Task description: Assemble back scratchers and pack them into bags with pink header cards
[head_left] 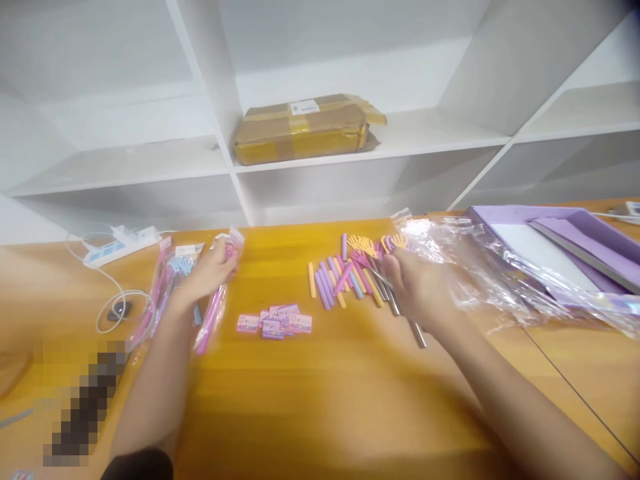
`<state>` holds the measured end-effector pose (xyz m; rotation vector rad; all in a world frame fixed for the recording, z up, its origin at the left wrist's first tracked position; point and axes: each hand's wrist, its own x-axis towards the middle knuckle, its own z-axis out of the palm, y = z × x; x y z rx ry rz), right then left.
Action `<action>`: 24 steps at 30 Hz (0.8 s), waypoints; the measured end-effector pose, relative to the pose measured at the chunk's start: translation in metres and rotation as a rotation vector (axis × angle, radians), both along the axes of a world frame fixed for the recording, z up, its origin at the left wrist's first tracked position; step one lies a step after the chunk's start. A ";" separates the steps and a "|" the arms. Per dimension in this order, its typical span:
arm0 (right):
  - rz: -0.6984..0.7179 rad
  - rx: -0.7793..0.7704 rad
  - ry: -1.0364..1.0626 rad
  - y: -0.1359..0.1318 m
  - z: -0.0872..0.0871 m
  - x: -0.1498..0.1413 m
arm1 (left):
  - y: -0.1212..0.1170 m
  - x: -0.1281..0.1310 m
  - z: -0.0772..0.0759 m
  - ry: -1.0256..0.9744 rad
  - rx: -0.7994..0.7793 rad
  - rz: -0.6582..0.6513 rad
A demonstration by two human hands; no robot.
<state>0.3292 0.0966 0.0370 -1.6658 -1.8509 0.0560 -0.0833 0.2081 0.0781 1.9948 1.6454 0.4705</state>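
Observation:
My left hand (pixel 207 270) is closed around a pink back scratcher (pixel 213 317) in a clear plastic sleeve, at the left of the table. Beside it lie more sleeved back scratchers, one with a light blue hand-shaped head (pixel 181 265). On the right, my right hand (pixel 417 283) closes on a back scratcher with a metal rod (pixel 419 335); its fingers are partly hidden and blurred. Next to that hand are several loose yellow and pink hand-shaped heads (pixel 363 244) on metal rods. Purple, pink, yellow and blue tube-shaped handles (pixel 325 287) lie in a pile to their left.
Small printed cards (pixel 273 328) lie mid-table. Clear plastic sleeves (pixel 450 260) spread beside a purple box (pixel 515 223) on the right. A white power strip (pixel 123 245) with cables stands at the left. A taped cardboard box (pixel 305 130) rests on the white shelf (pixel 430 137) behind.

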 end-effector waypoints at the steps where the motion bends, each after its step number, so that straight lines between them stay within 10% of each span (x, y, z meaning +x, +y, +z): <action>1: 0.082 -0.012 0.081 -0.011 -0.003 -0.012 | -0.015 0.011 0.003 -0.145 -0.079 -0.067; 6: 0.355 -0.170 0.430 -0.062 -0.041 -0.060 | -0.097 0.082 -0.030 -0.686 -0.559 -0.252; 13: 0.380 -0.017 0.607 -0.069 -0.078 -0.058 | -0.139 0.118 -0.100 -0.779 -0.539 -0.286; 24: 0.465 0.067 0.382 -0.058 -0.090 -0.057 | -0.150 0.117 -0.117 -0.621 -0.521 -0.347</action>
